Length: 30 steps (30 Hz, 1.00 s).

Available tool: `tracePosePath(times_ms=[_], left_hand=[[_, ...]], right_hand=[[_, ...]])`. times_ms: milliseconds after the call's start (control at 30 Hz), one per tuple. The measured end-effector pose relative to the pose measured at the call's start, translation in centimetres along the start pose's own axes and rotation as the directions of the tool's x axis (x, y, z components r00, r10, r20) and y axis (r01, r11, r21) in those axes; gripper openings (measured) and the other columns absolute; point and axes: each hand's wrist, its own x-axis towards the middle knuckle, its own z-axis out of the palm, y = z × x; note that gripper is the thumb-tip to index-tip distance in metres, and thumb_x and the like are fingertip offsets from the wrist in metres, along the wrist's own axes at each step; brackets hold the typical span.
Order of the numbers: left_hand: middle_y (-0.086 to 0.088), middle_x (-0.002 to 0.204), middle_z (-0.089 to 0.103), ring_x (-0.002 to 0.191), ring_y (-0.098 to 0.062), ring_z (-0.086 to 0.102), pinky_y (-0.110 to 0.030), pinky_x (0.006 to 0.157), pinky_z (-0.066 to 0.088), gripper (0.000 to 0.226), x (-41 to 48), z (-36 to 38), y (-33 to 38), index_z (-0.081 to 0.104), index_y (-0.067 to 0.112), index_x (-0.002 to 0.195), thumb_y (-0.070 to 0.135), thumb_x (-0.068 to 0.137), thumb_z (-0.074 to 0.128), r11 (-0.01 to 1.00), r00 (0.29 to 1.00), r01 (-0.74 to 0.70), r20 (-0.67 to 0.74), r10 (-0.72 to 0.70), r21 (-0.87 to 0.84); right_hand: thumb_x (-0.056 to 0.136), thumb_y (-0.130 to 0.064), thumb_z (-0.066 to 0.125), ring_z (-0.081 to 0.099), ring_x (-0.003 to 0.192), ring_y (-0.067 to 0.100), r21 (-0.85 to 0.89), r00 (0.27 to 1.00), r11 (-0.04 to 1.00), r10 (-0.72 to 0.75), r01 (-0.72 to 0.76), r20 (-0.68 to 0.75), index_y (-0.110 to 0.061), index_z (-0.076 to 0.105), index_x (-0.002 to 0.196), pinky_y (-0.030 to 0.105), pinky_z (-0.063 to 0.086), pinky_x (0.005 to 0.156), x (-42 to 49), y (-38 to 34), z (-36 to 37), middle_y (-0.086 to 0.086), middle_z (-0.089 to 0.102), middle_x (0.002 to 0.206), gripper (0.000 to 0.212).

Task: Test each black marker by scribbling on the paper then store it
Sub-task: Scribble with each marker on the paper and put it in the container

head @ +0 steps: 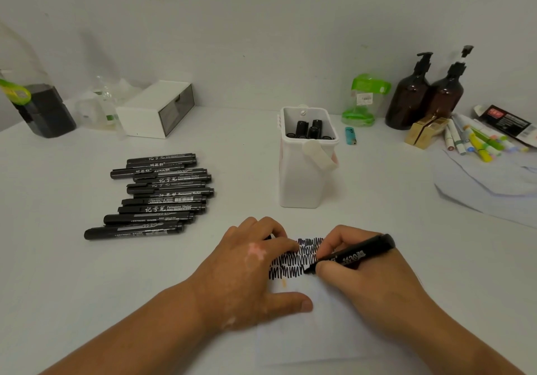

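Right hand (363, 281) pinches an uncapped black marker (357, 254) in a writing grip, tip on the paper (313, 342) at the lowest scribble row (287, 273). Left hand (250, 273) pins the sheet steady, thumb flat, fingers bent; whether they enclose the cap cannot be told. Untested markers (157, 197) lie left; the white storage holder (302, 183) stands just beyond.

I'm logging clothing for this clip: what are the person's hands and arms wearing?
Nothing visible. The left hand and right hand are bare, with no gloves, rings or watch, and both forearms are bare to the frame's edge, no sleeve in view.
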Motion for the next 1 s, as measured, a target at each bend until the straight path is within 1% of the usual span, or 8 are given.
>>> tracePosePath(times_ms=[200,400,533,633,767,867,967,1000], left_hand=[[0.024,0.121,0.041,0.109,-0.003,0.040,-0.028,0.100,0.037,0.081,0.0,0.0,0.0,0.051,0.043,0.134,0.088,0.067,0.053,1.000,1.000,0.001,-0.007,-0.002,-0.015],[0.024,0.122,0.041,0.109,-0.002,0.039,-0.028,0.100,0.037,0.083,0.0,0.0,0.0,0.050,0.041,0.136,0.088,0.067,0.053,1.000,1.000,0.006,-0.006,-0.006,-0.016],[0.025,0.121,0.041,0.108,-0.002,0.040,-0.027,0.100,0.038,0.083,0.0,-0.1,0.1,0.051,0.041,0.134,0.089,0.066,0.052,1.000,1.000,0.010,0.000,-0.010,-0.021],[0.024,0.121,0.041,0.109,-0.002,0.040,-0.028,0.099,0.038,0.083,0.0,-0.1,0.1,0.051,0.041,0.134,0.088,0.066,0.053,0.999,1.000,0.016,0.007,-0.016,-0.029],[0.025,0.122,0.040,0.109,-0.001,0.039,-0.027,0.100,0.038,0.083,0.0,-0.2,0.1,0.050,0.042,0.135,0.089,0.067,0.052,1.000,1.000,0.018,0.017,-0.017,-0.019],[0.025,0.122,0.040,0.109,-0.001,0.039,-0.027,0.101,0.037,0.083,0.0,-0.2,0.1,0.049,0.042,0.135,0.088,0.067,0.053,1.000,1.000,0.020,0.025,-0.019,-0.022],[0.025,0.124,0.039,0.113,-0.001,0.037,-0.024,0.102,0.034,0.082,0.0,-0.5,-0.1,0.044,0.042,0.138,0.085,0.069,0.054,0.999,0.999,0.031,0.038,-0.031,-0.021],[0.025,0.125,0.040,0.114,-0.001,0.036,-0.022,0.102,0.033,0.079,0.0,-0.6,-0.2,0.042,0.042,0.139,0.082,0.071,0.054,0.999,0.999,0.033,0.037,-0.032,-0.021]], right_hand=[[0.076,-0.023,0.077,0.052,0.051,0.000,-0.001,0.999,1.000,-0.001,0.001,-0.050,-0.032,0.069,0.078,0.007,0.038,0.047,0.1,0.3,0.2,-0.013,0.064,0.059,0.012],[0.069,-0.027,0.072,0.049,0.050,0.000,-0.024,1.000,1.000,-0.018,0.017,-0.012,-0.030,0.067,0.076,0.008,0.038,0.046,0.1,0.1,0.1,-0.010,0.064,0.059,0.009],[0.076,-0.023,0.074,0.052,0.051,0.000,-0.016,0.998,1.000,-0.008,0.007,-0.058,-0.031,0.065,0.078,0.008,0.039,0.049,0.1,0.3,0.1,-0.013,0.063,0.059,0.012],[0.076,-0.021,0.073,0.050,0.050,0.001,-0.015,0.999,1.000,-0.010,0.009,-0.038,-0.029,0.065,0.077,0.010,0.040,0.049,0.1,0.3,0.1,-0.011,0.063,0.058,0.012],[0.066,-0.030,0.067,0.048,0.049,0.000,-0.016,0.999,0.999,-0.037,0.037,-0.001,-0.027,0.065,0.073,0.010,0.038,0.046,0.0,0.1,0.1,-0.011,0.061,0.056,0.008],[0.063,-0.034,0.064,0.046,0.047,0.001,0.084,0.999,0.996,-0.025,0.029,-0.037,-0.025,0.066,0.072,0.014,0.036,0.044,0.2,0.3,-0.2,-0.010,0.059,0.053,0.013],[0.065,-0.028,0.064,0.041,0.045,0.011,0.253,0.997,0.968,0.012,0.007,-0.077,-0.020,0.063,0.072,0.024,0.032,0.045,0.4,0.7,-0.8,-0.006,0.050,0.047,0.011],[0.066,-0.024,0.064,0.038,0.045,0.015,0.334,0.996,0.943,0.036,-0.006,-0.082,-0.018,0.061,0.071,0.024,0.029,0.044,0.5,0.7,-0.8,-0.002,0.047,0.047,0.008]])
